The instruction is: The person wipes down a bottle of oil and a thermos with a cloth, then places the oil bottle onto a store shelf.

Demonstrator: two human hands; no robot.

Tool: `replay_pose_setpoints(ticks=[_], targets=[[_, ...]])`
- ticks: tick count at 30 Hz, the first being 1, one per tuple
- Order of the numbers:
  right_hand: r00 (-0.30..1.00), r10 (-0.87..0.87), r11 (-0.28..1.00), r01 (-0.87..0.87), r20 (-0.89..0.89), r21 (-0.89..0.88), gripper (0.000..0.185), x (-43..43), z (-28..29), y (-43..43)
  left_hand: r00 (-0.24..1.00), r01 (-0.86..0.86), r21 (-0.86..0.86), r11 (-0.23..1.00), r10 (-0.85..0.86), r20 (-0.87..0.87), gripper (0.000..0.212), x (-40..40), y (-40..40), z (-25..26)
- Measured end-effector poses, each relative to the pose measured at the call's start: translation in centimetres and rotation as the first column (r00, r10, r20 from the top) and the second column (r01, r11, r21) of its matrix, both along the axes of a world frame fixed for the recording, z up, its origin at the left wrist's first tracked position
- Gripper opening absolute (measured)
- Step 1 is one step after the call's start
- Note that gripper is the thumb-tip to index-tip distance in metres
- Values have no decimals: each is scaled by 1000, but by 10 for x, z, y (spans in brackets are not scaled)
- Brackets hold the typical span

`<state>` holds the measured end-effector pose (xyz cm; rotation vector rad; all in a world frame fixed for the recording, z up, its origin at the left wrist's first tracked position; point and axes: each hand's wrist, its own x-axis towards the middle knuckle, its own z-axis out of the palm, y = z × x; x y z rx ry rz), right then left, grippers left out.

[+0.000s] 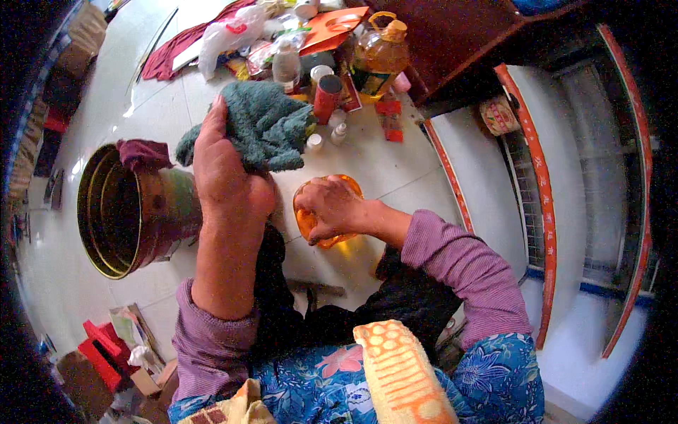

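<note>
My left hand (225, 159) is raised and holds a bunched dark green terry cloth (267, 124), which hides part of its fingers. Lower and to the right, my right hand (333, 204) grips an orange see-through plastic container (308, 225). The hand covers much of this container, so its full shape and contents are hard to tell. Just beyond the cloth, a red can with a dark lid (327, 95) stands on the tiled floor (408, 180). Small white bottles (314, 141) are close to it.
Left of my left arm is a large metal bucket (164, 217), a maroon cloth (142, 154) over its rim. A jug of yellow oil (381, 58), a clear bottle (286, 66) and plastic bags (233, 34) crowd the far side. Shelves (535, 175) edged in red flank the right.
</note>
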<state>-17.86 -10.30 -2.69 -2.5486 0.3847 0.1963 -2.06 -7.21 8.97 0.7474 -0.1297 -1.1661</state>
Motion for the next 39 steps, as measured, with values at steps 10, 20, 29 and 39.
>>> replay_pose_setpoints(ticks=[10,20,29,39], targets=[[801,-574,599,553,-171,579,29,-8,-5,-23,1000,25,35,999,-25,-16,32,4,5,6],[385,-880,-42,519,-278,853,19,-53,2,-33,997,59,105,993,-63,43,37,-6,18,24],[119,-982,-85,425,-149,901,21,-104,2,-66,1000,-6,274,962,5,6,40,-24,14,32],[-231,-972,-94,507,30,857,13,-186,4,-107,926,282,458,843,-364,98,38,-25,-26,15]])
